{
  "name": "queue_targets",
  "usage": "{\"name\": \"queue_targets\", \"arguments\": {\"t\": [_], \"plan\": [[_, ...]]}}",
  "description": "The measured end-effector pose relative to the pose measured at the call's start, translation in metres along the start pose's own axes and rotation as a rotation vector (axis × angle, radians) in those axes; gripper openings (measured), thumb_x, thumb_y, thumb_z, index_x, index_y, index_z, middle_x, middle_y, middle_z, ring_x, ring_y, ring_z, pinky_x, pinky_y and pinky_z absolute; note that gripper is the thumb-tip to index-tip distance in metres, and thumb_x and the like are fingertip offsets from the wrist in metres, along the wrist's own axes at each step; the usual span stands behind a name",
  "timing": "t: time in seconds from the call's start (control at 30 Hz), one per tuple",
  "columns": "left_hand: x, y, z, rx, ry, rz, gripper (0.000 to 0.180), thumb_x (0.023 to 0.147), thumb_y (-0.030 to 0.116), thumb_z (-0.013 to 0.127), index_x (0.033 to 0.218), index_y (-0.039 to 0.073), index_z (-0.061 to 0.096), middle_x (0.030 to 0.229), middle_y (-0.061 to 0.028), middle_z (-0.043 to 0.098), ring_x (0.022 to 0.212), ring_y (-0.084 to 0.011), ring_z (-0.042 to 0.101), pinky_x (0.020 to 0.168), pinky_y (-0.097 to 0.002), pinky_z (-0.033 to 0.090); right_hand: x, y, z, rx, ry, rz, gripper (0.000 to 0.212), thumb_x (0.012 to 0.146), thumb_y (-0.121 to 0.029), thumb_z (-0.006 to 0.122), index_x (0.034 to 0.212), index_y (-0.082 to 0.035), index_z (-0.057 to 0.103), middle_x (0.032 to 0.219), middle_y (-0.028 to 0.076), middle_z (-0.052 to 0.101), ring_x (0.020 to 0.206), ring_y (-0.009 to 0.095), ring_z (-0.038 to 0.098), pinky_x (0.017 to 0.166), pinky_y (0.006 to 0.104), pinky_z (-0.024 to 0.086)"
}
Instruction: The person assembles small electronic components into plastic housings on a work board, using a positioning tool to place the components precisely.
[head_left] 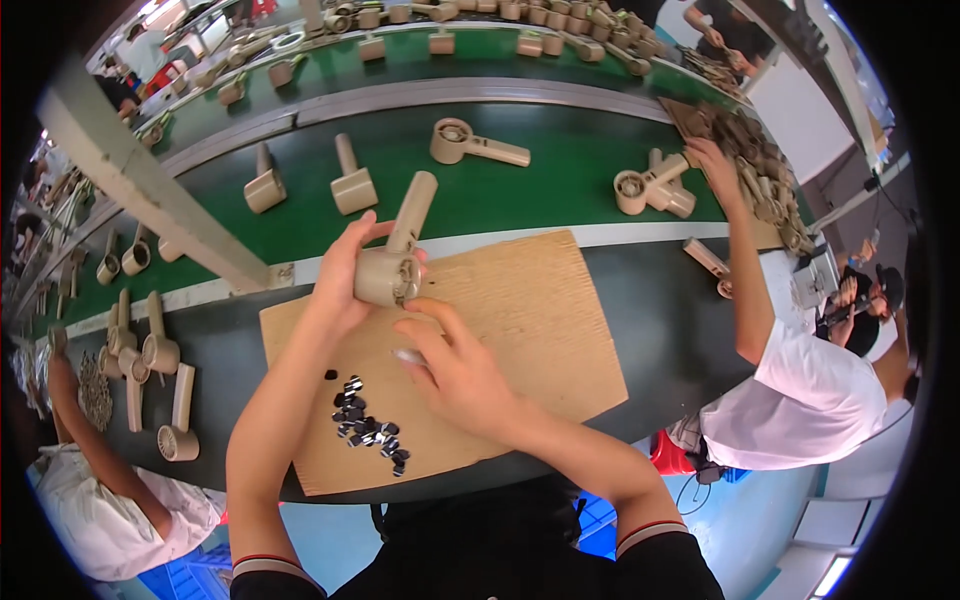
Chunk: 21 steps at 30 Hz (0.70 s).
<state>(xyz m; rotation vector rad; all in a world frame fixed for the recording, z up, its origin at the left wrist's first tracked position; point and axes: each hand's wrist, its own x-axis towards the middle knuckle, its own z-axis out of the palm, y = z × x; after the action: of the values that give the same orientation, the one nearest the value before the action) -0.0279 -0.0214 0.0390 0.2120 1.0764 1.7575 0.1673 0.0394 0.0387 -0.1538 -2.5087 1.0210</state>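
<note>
My left hand [345, 275] is wrapped round the barrel of a beige hair dryer [385, 277], a short round drum with a straight handle. The handle points up and away, and the open end of the barrel faces right. My right hand [460, 375] is just below that open end, its index finger close to the rim. Its fingers are curled on a small shiny silvery piece [408, 356], whose kind I cannot make out. Beneath my hands lies a brown cardboard sheet [540, 330]. On it is a loose pile of small glossy black pieces [365, 425], with one black piece [331, 375] apart.
A green conveyor belt [560, 190] ahead carries more hair dryers [352, 188]. Several others [160, 350] stand at left, beside a metal post [160, 180]. A co-worker's arm [740, 240] reaches to a heap of housings [765, 170] at right; another co-worker [110, 490] is at left.
</note>
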Motion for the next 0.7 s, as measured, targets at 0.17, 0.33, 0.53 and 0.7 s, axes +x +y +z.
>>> {"name": "queue_targets", "arguments": {"t": [0.17,0.33,0.53,0.7], "plan": [[-0.017,0.005,-0.04,-0.286,0.128,0.08,0.057,0.1,0.044,0.048,0.124,-0.008,0.049,0.114,-0.022,0.06,0.103,-0.031,0.064,0.09,-0.0406,0.054,-0.006,-0.006,0.038,0.044,-0.139,-0.064,0.025,0.085,-0.005,0.063,0.11,-0.007,0.063,0.111,0.01,0.057,0.077,0.026,0.065,0.063,0.0362,0.054],[-0.012,0.011,-0.053,-0.263,-0.145,0.062,0.059,0.1,0.046,0.043,0.125,-0.007,0.051,0.094,-0.0159,0.063,0.084,-0.0268,0.063,0.074,-0.0382,0.053,0.004,-0.005,0.065,-0.108,-0.331,-0.104,0.023,0.083,-0.008,0.061,0.106,-0.007,0.065,0.101,0.007,0.057,0.074,0.025,0.065,0.061,0.036,0.054],[0.004,0.006,-0.044,-0.351,0.027,0.051,0.055,0.098,0.044,0.047,0.12,-0.005,0.057,0.084,-0.014,0.065,0.082,-0.0266,0.064,0.073,-0.0358,0.055,-0.001,-0.021,0.079,-0.442,-0.312,-0.376,0.024,0.07,-0.011,0.068,0.088,0.004,0.063,0.095,0.014,0.057,0.072,0.025,0.065,0.056,0.0333,0.055],[0.018,-0.007,-0.035,-0.218,0.034,0.176,0.048,0.101,0.039,0.042,0.118,-0.004,0.056,0.085,-0.0144,0.064,0.084,-0.025,0.065,0.077,-0.036,0.054,0.016,-0.042,0.062,-0.504,-0.626,-0.255,0.026,0.07,-0.01,0.068,0.091,0.004,0.063,0.088,0.015,0.06,0.078,0.028,0.067,0.06,0.0355,0.056]]}}
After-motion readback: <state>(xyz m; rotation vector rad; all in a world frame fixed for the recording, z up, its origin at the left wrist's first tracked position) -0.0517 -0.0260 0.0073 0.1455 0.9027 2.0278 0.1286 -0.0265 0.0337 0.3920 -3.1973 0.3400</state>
